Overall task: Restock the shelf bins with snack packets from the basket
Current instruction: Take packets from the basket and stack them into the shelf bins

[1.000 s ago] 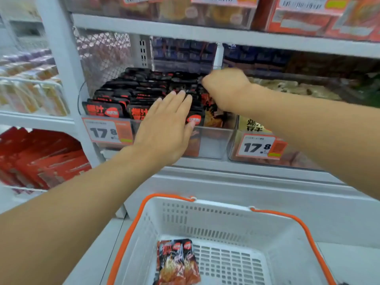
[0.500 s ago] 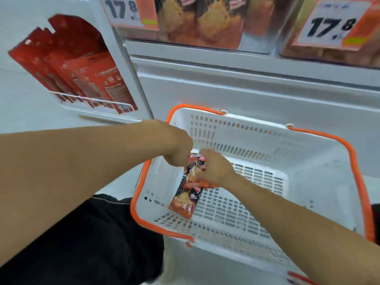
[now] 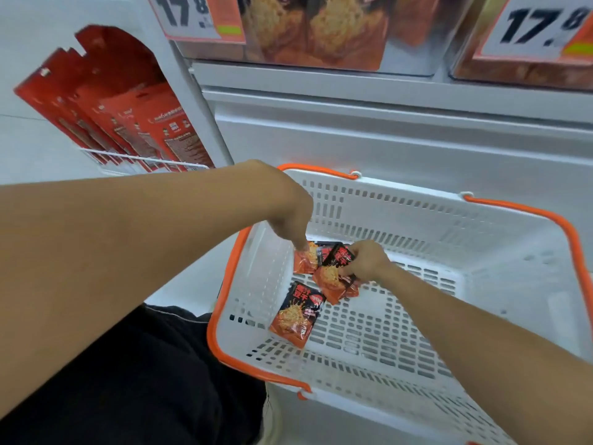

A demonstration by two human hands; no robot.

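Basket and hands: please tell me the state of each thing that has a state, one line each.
Basket: nearly empty, a few packets left.
Loose packet: lying flat on the basket floor, untouched.
Right hand: pinching a packet.
Left hand: fingers pointing down, touching the far packet.
Shelf bin: holding packets.

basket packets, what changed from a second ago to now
A second ago both hands were up at the shelf bin; they have come down into the basket. The right hand now pinches a packet at the far left corner, and the left hand touches another packet beside it. A loose packet now lies apart, nearer. The basket stays below the shelf, and the price tags stay as they were.
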